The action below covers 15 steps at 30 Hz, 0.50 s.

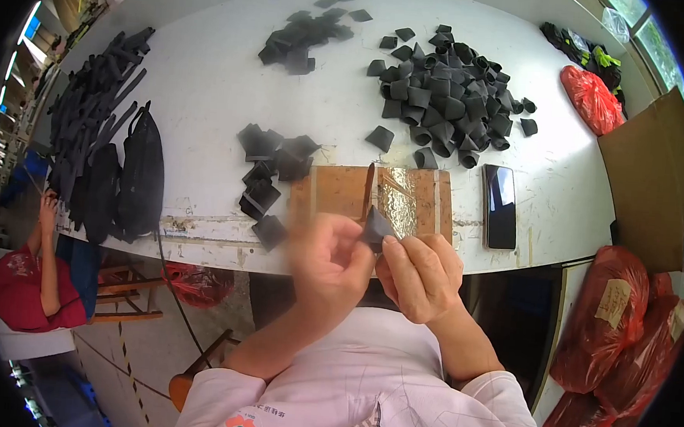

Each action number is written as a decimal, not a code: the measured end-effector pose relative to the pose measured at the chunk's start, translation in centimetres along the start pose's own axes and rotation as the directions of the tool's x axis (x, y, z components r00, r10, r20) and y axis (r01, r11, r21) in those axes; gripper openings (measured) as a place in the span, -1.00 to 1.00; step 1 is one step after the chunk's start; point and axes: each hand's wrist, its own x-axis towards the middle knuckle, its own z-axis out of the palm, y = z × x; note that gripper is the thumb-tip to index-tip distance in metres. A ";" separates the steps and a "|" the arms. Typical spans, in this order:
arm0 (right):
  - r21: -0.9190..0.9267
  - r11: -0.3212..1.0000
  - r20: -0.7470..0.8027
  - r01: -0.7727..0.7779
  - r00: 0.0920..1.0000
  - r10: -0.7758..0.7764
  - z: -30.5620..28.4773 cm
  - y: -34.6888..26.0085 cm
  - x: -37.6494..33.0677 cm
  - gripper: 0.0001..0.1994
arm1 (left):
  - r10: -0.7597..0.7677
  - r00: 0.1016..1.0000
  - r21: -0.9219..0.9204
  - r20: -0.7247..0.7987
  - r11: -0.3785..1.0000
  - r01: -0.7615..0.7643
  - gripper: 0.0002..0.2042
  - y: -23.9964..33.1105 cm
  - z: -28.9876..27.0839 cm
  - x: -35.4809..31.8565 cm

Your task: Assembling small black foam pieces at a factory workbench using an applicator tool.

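Right grip (pixel 420 277) pinches 1 pointed dark-grey piece (pixel 376 227).

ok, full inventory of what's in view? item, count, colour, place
White table: one, centre
Curled pieces: dozens, black, far right of centre
Flat pieces: two piles, black, far and near, left of centre
Strips: many, black, table's left
Bundles: about two, black, near-left edge
Board: one, brown, near edge
Phone: one, black, right of board
Red bags: several, on and around table
Cardboard: one, brown, right
Co-worker: one, red top, left
Stool: one, brown, left floor
Held piece: one, black, between hands
Left hand: one, blurred, beside held piece
Right hand: one, pinching held piece
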 end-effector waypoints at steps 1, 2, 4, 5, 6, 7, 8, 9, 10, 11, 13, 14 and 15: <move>0.027 1.000 -0.002 -0.003 1.000 0.003 0.2 0.0 0.0 -0.71 | -0.030 1.000 -0.040 0.004 0.999 0.031 -0.80 0.0 0.0 0.2; 0.054 0.999 -0.005 -0.005 1.000 0.005 0.5 -0.1 0.1 -0.72 | -0.060 0.998 -0.080 0.009 0.995 0.061 -0.80 -0.1 -0.3 0.3; 0.107 0.993 0.018 -0.045 0.999 0.043 0.0 0.2 0.1 -0.74 | -0.052 0.998 -0.106 0.044 0.993 0.056 -0.80 0.1 -0.5 0.3; 0.146 0.985 0.043 -0.093 0.995 0.087 -0.3 0.5 0.1 -0.75 | -0.041 0.995 -0.132 0.091 0.990 0.053 -0.80 0.2 -0.7 0.4; 0.191 0.966 0.026 -0.172 0.985 0.170 -0.4 1.0 0.1 -0.77 | -0.003 0.991 -0.083 0.133 0.996 0.014 -0.81 0.1 -1.2 0.9; 0.229 0.933 0.002 -0.276 0.959 0.283 -0.4 1.6 0.2 -0.82 | 0.000 0.993 -0.071 0.117 0.997 0.009 -0.81 -0.6 -2.0 1.4; 0.253 0.898 -0.023 -0.359 0.926 0.376 -0.5 2.6 0.9 -0.84 | 0.015 0.999 -0.029 -0.033 0.999 -0.016 -0.81 -1.9 -3.1 2.3; 0.249 0.850 -0.003 -0.464 0.877 0.480 -0.8 3.8 1.8 -0.85 | 0.035 0.982 0.020 -0.187 0.999 -0.032 -0.81 -3.4 -4.5 3.2; 0.267 0.804 -0.096 -0.532 0.815 0.572 -0.7 5.6 2.5 -0.90 | 0.071 0.947 0.131 -0.312 0.991 -0.031 -0.80 -5.2 -5.9 5.1; 0.321 0.675 -0.124 -0.665 0.677 0.726 -0.4 7.5 3.2 -0.95 | 0.120 0.895 0.244 -0.431 0.970 -0.012 -0.79 -7.4 -7.6 7.4; 0.214 0.602 -0.044 -0.769 0.608 0.793 0.1 13.7 3.2 -0.87 | 0.145 0.882 0.476 -0.449 0.874 0.099 -0.70 -11.0 -11.1 11.3; 0.268 0.513 -0.022 -0.815 0.527 0.849 0.8 15.4 3.0 -0.82 | 0.123 0.865 0.575 -0.487 0.790 0.211 -0.66 -13.2 -12.1 13.2; 0.278 0.520 -0.018 -0.808 0.537 0.844 1.5 15.5 2.4 -0.82 | 0.106 0.841 0.652 -0.531 0.685 0.325 -0.62 -15.0 -12.9 14.8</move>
